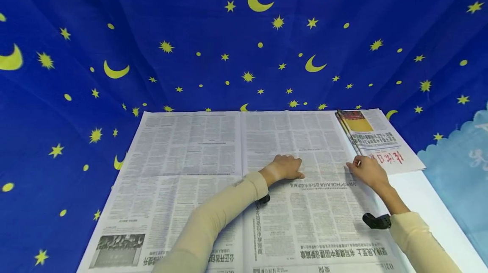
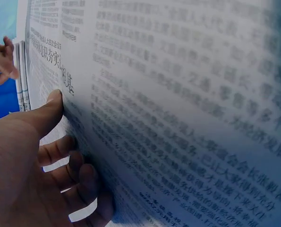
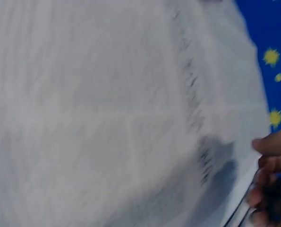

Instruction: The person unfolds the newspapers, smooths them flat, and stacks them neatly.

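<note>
Newspaper [image 1: 198,146] mid-frame, spreading looks done; folded papers [image 1: 375,135] upper right, unopened. Left hand [image 1: 284,168] touches newspaper, fingers loose; right hand [image 1: 370,174] by edge, grip unclear.

Open newspaper [image 1: 202,154]: thin matt newsprint, greyish, dull, lightly creased along its folds. Folded newspapers [image 1: 385,137]: paper too, matt, with a colour-printed panel. Counter [image 1: 428,205]: smooth, white; material not clear. Backdrop [image 1: 198,14]: looks like cloth, soft folds, printed, low sheen. Sleeves [image 1: 219,211]: cream cloth, matt, wrinkled. Wrist device [image 1: 377,221]: black, plastic-looking, smooth.
</note>
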A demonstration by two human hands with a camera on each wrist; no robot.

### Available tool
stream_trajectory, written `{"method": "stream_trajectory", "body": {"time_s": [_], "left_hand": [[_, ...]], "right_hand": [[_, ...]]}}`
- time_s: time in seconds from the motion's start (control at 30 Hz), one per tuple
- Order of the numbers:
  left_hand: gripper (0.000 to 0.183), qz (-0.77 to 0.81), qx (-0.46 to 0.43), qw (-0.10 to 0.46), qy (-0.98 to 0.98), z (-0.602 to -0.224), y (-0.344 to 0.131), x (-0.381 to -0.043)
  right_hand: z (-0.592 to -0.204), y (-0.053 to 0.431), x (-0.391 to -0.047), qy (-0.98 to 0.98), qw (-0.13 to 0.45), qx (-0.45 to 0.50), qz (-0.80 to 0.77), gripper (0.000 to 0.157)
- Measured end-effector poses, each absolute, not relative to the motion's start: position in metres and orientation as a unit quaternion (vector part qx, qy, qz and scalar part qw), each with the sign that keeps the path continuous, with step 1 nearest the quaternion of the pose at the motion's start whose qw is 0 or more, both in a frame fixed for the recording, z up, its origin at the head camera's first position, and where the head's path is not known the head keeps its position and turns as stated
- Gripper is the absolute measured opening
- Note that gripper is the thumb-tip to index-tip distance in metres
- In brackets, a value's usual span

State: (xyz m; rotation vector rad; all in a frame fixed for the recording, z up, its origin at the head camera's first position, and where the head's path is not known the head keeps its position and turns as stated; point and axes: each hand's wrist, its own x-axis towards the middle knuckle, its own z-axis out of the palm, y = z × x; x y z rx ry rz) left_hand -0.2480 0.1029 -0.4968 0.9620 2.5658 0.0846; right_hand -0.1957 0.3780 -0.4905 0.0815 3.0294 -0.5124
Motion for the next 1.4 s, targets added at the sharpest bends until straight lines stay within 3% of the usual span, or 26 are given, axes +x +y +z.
{"method": "stream_trajectory", "body": {"time_s": [0.1,0.23,0.43,0.6,0.73,0.87,1.0,1.4], "left_hand": [[0.046,0.034,0.341,0.219,0.914,-0.496,0.102,-0.248],[0.039,0.052,0.336,0.249,0.907,-0.493,0.100,-0.252],[0.034,0.107,0.336,0.237,0.905,-0.488,0.100,-0.250],[0.051,0.194,0.334,0.234,0.892,-0.487,0.119,-0.250],[0.050,0.259,0.351,0.255,0.863,-0.481,0.131,-0.252],[0.045,0.315,0.364,0.295,0.826,-0.478,0.138,-0.253],[0.041,0.370,0.361,0.317,0.795,-0.478,0.139,-0.253],[0.043,0.456,0.295,0.359,0.759,-0.483,0.143,-0.252]], "right_hand": [[-0.498,0.388,-0.194,0.987,0.011,0.023,-0.157,0.023],[-0.504,0.396,-0.192,0.987,-0.062,0.042,-0.145,0.016],[-0.505,0.405,-0.192,0.978,-0.145,0.074,-0.133,0.015],[-0.508,0.412,-0.187,0.980,-0.112,0.125,-0.110,0.033],[-0.509,0.419,-0.185,0.984,-0.044,0.145,-0.094,0.047],[-0.508,0.423,-0.181,0.988,-0.009,0.125,-0.091,0.043],[-0.504,0.424,-0.178,0.992,-0.029,0.082,-0.087,0.033],[-0.501,0.397,-0.157,0.980,-0.185,-0.041,-0.057,0.020]]}}
